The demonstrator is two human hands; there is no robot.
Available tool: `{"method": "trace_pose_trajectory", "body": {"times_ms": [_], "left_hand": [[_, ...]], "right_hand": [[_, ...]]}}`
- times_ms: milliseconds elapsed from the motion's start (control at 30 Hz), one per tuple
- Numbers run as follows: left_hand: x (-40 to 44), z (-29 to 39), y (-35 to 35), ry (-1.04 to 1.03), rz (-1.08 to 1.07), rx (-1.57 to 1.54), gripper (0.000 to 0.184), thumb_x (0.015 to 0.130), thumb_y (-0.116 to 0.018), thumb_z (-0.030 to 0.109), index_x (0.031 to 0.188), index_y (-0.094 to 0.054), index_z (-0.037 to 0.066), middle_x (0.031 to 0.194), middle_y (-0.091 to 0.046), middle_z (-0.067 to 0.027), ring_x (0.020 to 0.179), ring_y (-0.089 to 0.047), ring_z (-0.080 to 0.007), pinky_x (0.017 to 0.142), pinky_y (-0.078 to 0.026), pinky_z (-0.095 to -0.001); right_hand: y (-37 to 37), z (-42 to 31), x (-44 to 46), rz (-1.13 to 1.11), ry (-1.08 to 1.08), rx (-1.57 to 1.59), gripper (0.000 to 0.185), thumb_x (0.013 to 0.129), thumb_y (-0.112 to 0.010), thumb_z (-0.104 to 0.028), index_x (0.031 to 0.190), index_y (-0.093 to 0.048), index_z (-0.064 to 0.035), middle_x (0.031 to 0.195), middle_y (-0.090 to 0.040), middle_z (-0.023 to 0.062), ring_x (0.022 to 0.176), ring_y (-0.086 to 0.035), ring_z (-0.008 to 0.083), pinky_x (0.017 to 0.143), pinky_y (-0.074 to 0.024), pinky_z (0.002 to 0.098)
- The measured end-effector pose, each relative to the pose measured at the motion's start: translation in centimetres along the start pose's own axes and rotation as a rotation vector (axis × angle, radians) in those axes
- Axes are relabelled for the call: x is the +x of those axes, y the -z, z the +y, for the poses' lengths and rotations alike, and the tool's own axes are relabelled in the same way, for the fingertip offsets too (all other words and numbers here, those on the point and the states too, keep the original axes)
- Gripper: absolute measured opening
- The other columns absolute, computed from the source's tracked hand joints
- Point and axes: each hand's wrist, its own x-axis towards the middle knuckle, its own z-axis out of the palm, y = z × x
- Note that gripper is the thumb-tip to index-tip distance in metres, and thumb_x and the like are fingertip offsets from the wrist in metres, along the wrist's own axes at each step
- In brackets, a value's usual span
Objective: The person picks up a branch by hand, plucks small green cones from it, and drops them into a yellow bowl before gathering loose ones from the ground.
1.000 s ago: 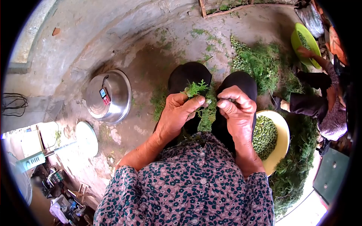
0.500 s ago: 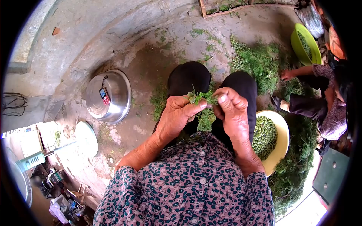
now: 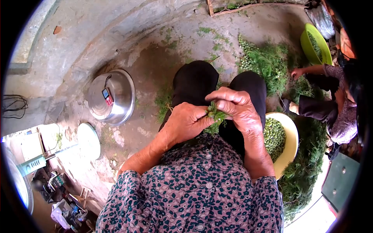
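The left hand (image 3: 187, 122) was closed on a green sprig (image 3: 218, 115), with the thumb and fingers pinching it. The sprig was in front of the person's tummy, just by the dark knees (image 3: 195, 79). The right hand (image 3: 241, 111) was bent over the same sprig, with its thumb and fingertips right at the leaves. It was too hard to see if those fingers had a grip on anything. The two hands were very near each other.

Beside the right arm sat a pale yellow bowl (image 3: 290, 138) with lots of little round green balls (image 3: 273, 136) in it. A big dark green heap of leafy stems (image 3: 305, 167) lay next to the bowl. Past the knees, a brighter leafy pile (image 3: 274, 64) lay on the floor (image 3: 155, 73), with more small green balls (image 3: 245, 50) by it.

Over on the right, another person's hand (image 3: 297, 73) was near the edge of that pile. A lime green tub (image 3: 306, 40) stood farther back, with green bits in it.

On the left, a small red phone (image 3: 107, 97) lay on a round, shiny metal basin (image 3: 98, 91). Nearer to the person was a fan (image 3: 33, 166) with a round, pale base (image 3: 89, 141).
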Motion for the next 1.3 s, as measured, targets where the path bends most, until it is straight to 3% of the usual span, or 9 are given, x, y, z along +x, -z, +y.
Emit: {"method": "trace_pose_trajectory", "body": {"times_ms": [267,433,500,533,600,733,800,1000,1300], "left_hand": [[0.0,0.0,0.4,0.097,-0.087,0.020,0.017,0.077,-0.059,0.023,0.075,-0.060,0.006,0.063,-0.055,-0.0161,0.061,-0.056,-0.0361,0.051,-0.041,-0.0428],[0.2,-0.5,-0.2,0.178,-0.023,-0.063,0.021,0.078,-0.060,0.026,0.075,-0.060,0.005,0.063,-0.055,-0.0163,0.060,-0.055,-0.0364,0.051,-0.041,-0.0417],[0.4,-0.5,-0.1,0.208,-0.049,-0.110,0.026,0.082,-0.064,0.027,0.078,-0.063,0.001,0.054,-0.049,-0.0037,0.055,-0.040,-0.0062,0.049,-0.038,-0.0260],[0.4,-0.4,-0.1,0.205,-0.049,-0.109,0.026,0.082,-0.064,0.027,0.078,-0.063,0.001,0.054,-0.049,-0.0037,0.055,-0.040,-0.0062,0.049,-0.038,-0.0260],[0.5,0.0,0.0,0.241,-0.010,-0.171,0.027,0.082,-0.062,0.027,0.074,-0.059,0.002,0.053,-0.044,-0.0151,0.045,-0.039,-0.0220,0.046,-0.035,-0.0329],[0.7,-1.3,-0.7,0.250,0.116,-0.296,0.025,0.082,-0.062,0.023,0.072,-0.057,0.001,0.051,-0.038,-0.0136,0.046,-0.031,-0.0177,0.044,-0.032,-0.0309],[0.7,-1.7,-0.7,0.221,0.138,-0.243,0.028,0.082,-0.062,0.024,0.070,-0.055,0.000,0.052,-0.038,-0.0140,0.046,-0.030,-0.0210,0.043,-0.032,-0.0316],[1.0,-2.5,-1.7,0.102,0.238,-0.144,0.026,0.084,-0.057,0.025,0.072,-0.057,0.001,0.060,-0.051,-0.0190,0.055,-0.051,-0.0369,0.048,-0.040,-0.0387],[0.9,-1.2,-1.0,0.157,0.141,-0.010,0.025,0.084,-0.057,0.027,0.075,-0.058,0.003,0.061,-0.051,-0.0182,0.057,-0.054,-0.0361,0.051,-0.042,-0.0402]], "right_hand": [[-0.1,0.3,-0.3,-0.089,0.019,-0.094,0.012,0.080,-0.064,-0.009,0.088,-0.064,0.0008,0.077,-0.058,0.0013,0.073,-0.053,0.0087,0.069,-0.0422,0.0219],[-0.9,2.6,-0.5,0.173,-0.082,0.182,0.011,0.081,-0.065,-0.012,0.084,-0.063,-0.0025,0.065,-0.053,-0.0019,0.054,-0.046,0.0047,0.046,-0.0346,0.0186],[-0.7,2.5,-0.4,0.239,-0.117,0.270,0.011,0.081,-0.065,-0.013,0.084,-0.063,-0.0033,0.064,-0.053,-0.0021,0.053,-0.044,0.0042,0.044,-0.0315,0.0181],[-0.5,2.4,-0.3,0.306,-0.152,0.359,0.011,0.082,-0.065,-0.014,0.084,-0.062,-0.0042,0.063,-0.052,-0.0024,0.051,-0.042,0.0036,0.041,-0.0283,0.0176],[0.3,2.3,-0.1,0.313,-0.065,0.441,0.014,0.083,-0.064,-0.015,0.090,-0.060,-0.0037,0.068,-0.053,0.0006,0.053,-0.046,0.0079,0.043,-0.0328,0.0191],[-0.4,0.3,0.1,0.456,-0.020,0.603,0.015,0.084,-0.061,-0.010,0.095,-0.056,-0.0015,0.076,-0.055,0.0046,0.052,-0.046,0.0095,0.043,-0.0316,0.0206],[0.4,0.4,-0.8,0.193,0.057,0.562,0.016,0.082,-0.063,-0.010,0.093,-0.056,0.0000,0.076,-0.056,0.0048,0.051,-0.045,0.0089,0.042,-0.0315,0.0204],[-2.1,-0.2,-0.9,0.162,0.269,-0.440,0.022,0.073,-0.067,0.000,0.095,-0.065,0.0004,0.075,-0.059,0.0059,0.068,-0.054,0.0138,0.061,-0.0442,0.0253],[-1.6,2.0,-0.1,0.287,0.337,-0.596,0.012,0.078,-0.065,-0.007,0.088,-0.064,-0.0004,0.064,-0.054,0.0039,0.056,-0.049,0.0121,0.050,-0.0409,0.0241]]}}
